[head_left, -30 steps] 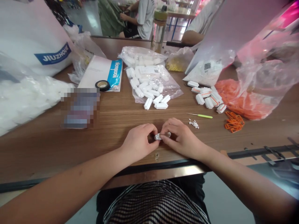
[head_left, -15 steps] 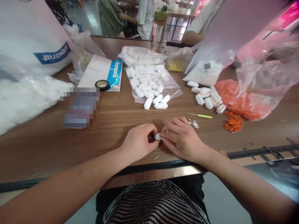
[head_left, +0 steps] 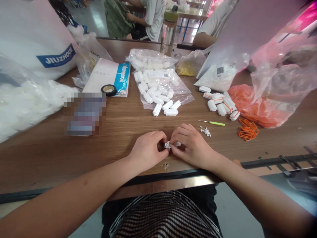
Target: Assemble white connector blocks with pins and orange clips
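Between my two hands, near the table's front edge, lies a small white plastic connector housing (head_left: 167, 145). My left hand (head_left: 148, 148) is closed in a pinch on its left end. From the other side my right hand (head_left: 192, 145) has its thumb and fingers closed on the same housing, partly covering it. Tiny white pieces (head_left: 205, 132) lie in a loose pile just beyond my right hand. Behind them rests a pick with a green handle (head_left: 217, 123). Several orange rectangular rings (head_left: 247, 130) are heaped to the right.
White housings (head_left: 157, 109) spill from a clear bag at centre. More housings, some with orange rings (head_left: 222, 109), sit by a bag of orange parts (head_left: 262, 107). At left are a notebook (head_left: 102, 76), black tape roll (head_left: 109, 90) and blurred flat object (head_left: 85, 115). A bottle (head_left: 168, 33) stands behind.
My right hand's fingers have lifted and spread slightly, showing more of the white housing beneath them. My left hand stays in place.
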Tool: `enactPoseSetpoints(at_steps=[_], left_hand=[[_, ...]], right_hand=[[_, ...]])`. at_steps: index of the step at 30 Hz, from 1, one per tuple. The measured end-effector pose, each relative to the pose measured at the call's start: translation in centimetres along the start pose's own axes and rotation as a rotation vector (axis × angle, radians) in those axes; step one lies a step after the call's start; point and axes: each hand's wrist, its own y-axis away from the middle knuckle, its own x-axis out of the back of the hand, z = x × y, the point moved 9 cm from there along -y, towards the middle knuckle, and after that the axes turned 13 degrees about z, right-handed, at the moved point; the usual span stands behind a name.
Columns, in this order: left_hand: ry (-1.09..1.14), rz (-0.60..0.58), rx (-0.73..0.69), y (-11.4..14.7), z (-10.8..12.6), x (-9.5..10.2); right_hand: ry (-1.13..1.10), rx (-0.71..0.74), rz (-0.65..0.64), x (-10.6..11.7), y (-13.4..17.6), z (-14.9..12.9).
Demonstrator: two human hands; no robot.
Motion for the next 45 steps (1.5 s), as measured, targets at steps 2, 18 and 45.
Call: enactPoseSetpoints(at_steps=[2,18,45], left_hand=[[0.000,-0.002,0.003,0.0,0.0,0.0],[-0.017,0.001,-0.002,0.1,-0.2,0.0],[-0.027,-0.009,0.000,0.0,-0.2,0.0]], right_hand=[[0.023,0.067,-0.019,0.2,0.1,-0.5],[0.109,0.012,0.118,3.2,1.3,1.7],[0.129,-0.583,-0.111,6.2,3.3,16.5]])
